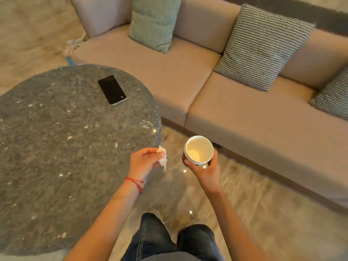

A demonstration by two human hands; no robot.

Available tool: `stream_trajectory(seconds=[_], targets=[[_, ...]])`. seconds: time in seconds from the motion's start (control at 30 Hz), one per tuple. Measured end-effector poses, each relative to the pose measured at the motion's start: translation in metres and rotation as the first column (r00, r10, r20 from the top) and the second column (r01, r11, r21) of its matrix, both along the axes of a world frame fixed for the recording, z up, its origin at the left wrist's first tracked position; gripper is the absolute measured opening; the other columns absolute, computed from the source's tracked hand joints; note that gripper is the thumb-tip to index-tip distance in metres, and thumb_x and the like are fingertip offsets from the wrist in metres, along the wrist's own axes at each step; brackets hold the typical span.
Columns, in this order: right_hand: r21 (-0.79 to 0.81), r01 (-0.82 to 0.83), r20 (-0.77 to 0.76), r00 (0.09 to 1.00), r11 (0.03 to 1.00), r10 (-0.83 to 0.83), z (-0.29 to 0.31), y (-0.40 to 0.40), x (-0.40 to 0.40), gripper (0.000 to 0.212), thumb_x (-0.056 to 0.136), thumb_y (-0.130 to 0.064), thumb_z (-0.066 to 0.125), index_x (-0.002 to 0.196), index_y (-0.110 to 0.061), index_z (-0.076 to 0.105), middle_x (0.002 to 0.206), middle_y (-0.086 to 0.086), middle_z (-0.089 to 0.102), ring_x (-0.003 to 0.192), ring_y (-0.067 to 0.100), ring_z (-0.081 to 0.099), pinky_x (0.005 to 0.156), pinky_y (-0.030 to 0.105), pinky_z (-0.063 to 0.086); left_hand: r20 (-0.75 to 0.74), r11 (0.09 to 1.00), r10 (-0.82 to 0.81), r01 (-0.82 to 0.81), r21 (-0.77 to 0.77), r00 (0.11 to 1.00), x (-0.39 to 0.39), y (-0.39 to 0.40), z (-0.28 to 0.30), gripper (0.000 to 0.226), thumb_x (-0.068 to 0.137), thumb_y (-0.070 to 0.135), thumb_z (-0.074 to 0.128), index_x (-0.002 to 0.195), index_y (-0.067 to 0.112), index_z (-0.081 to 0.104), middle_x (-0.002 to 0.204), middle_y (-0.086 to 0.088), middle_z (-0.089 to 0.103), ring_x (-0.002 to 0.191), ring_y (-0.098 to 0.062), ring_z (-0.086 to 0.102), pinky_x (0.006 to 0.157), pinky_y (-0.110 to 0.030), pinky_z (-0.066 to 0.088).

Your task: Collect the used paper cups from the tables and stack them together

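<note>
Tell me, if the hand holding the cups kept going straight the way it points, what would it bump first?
Probably the sofa. The right hand, its grip round the stacked paper cups, points up-frame toward the seat cushions; only bare floor shows between. Depth is unclear, so it might pass above them.

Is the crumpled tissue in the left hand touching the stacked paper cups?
Apart. The head view shows bare floor between the crumpled tissue, pinched by the left hand, and the stacked paper cups gripped by the right hand.
</note>
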State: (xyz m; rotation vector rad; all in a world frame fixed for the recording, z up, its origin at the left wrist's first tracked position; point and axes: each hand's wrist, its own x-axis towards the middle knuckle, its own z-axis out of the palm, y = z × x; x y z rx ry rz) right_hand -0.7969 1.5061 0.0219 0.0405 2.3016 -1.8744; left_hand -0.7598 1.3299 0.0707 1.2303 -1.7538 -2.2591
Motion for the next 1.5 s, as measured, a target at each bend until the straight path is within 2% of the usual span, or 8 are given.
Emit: stream_trajectory(seconds=[0.17,0.27,0.53,0.73,1.0,1.13,1.3,1.5], targets=[[-0.012,0.21,-0.01,0.978,0.978,-0.211,0.005,0.091,0.001,0.064,0.058,-0.033,0.085,0.104,-0.051,0.045,0.103,-0.037,0.056,0.098,-0.014,0.053,0.073,0.0,0.041,-0.008,0.974,-0.222,0.221,-0.047,0.975,-0.037,0.087,0.005,0.012,0.076,-0.004,0.069,0.087,-0.002,0.066,0.064,-0.004,0.068,0.054,-0.004,0.065,0.049,-0.014,0.052],[-0.032,0.32,-0.005,0.947,0.947,-0.321,0.007,0.147,0.007,0.065,0.062,-0.023,0.086,0.106,-0.048,0.045,0.105,-0.026,0.057,0.097,-0.015,0.053,0.074,0.001,0.041,0.004,0.932,-0.354,0.354,-0.078,0.935,-0.054,0.143,0.006,0.02,0.075,0.001,0.071,0.094,-0.002,0.066,0.077,-0.007,0.066,0.064,-0.01,0.065,0.05,-0.012,0.051],[-0.043,0.626,-0.045,0.778,0.779,-0.627,0.014,0.266,0.051,0.064,0.064,-0.016,0.087,0.109,-0.042,0.049,0.105,-0.021,0.061,0.099,-0.007,0.057,0.078,0.007,0.044,0.004,0.732,-0.679,0.678,-0.062,0.734,-0.076,0.281,0.005,0.019,0.074,-0.001,0.071,0.093,-0.001,0.066,0.075,-0.006,0.067,0.057,-0.005,0.066,0.052,-0.015,0.054],[-0.023,0.843,-0.07,0.535,0.537,-0.842,0.018,0.322,0.09,0.067,0.062,-0.015,0.088,0.11,-0.04,0.048,0.107,-0.018,0.061,0.099,-0.01,0.056,0.078,0.005,0.043,-0.035,0.488,-0.873,0.871,-0.062,0.486,-0.082,0.375,0.011,0.014,0.074,-0.001,0.072,0.087,0.003,0.067,0.074,-0.007,0.066,0.054,-0.001,0.065,0.052,-0.014,0.053],[0.044,0.987,-0.133,0.156,0.152,-0.979,0.022,0.364,0.13,0.068,0.062,-0.02,0.087,0.111,-0.041,0.045,0.111,-0.017,0.058,0.104,-0.007,0.055,0.083,0.01,0.043,-0.081,0.093,-0.992,0.996,-0.008,0.092,-0.081,0.477,0.011,0.013,0.075,-0.005,0.07,0.086,0.0,0.065,0.067,-0.004,0.067,0.051,-0.003,0.065,0.049,-0.014,0.052],[0.084,0.996,-0.147,-0.006,-0.019,-0.989,0.022,0.365,0.146,0.068,0.062,-0.026,0.087,0.11,-0.044,0.044,0.109,-0.019,0.057,0.102,-0.01,0.054,0.081,0.006,0.042,-0.097,-0.073,-0.993,0.997,0.005,-0.072,-0.077,0.513,0.008,0.012,0.074,-0.005,0.071,0.077,0.005,0.065,0.057,0.003,0.068,0.052,-0.004,0.065,0.052,-0.017,0.055],[0.079,0.969,-0.119,-0.226,-0.236,-0.967,0.021,0.352,0.174,0.067,0.061,-0.02,0.088,0.107,-0.044,0.045,0.106,-0.023,0.057,0.096,-0.018,0.052,0.074,0.0,0.039,-0.119,-0.316,-0.944,0.948,0.046,-0.309,-0.048,0.544,0.002,0.012,0.074,-0.004,0.07,0.076,0.006,0.064,0.058,0.001,0.07,0.056,-0.006,0.067,0.052,-0.017,0.054],[0.033,0.867,-0.041,-0.495,-0.497,-0.868,0.023,0.324,0.228,0.064,0.06,-0.019,0.088,0.105,-0.043,0.05,0.107,-0.019,0.061,0.097,-0.012,0.056,0.073,0.006,0.045,-0.132,-0.58,-0.811,0.813,0.048,-0.571,0.015,0.566,-0.006,0.01,0.074,0.006,0.074,0.081,0.006,0.068,0.067,0.0,0.074,0.065,-0.009,0.07,0.056,-0.017,0.053]])
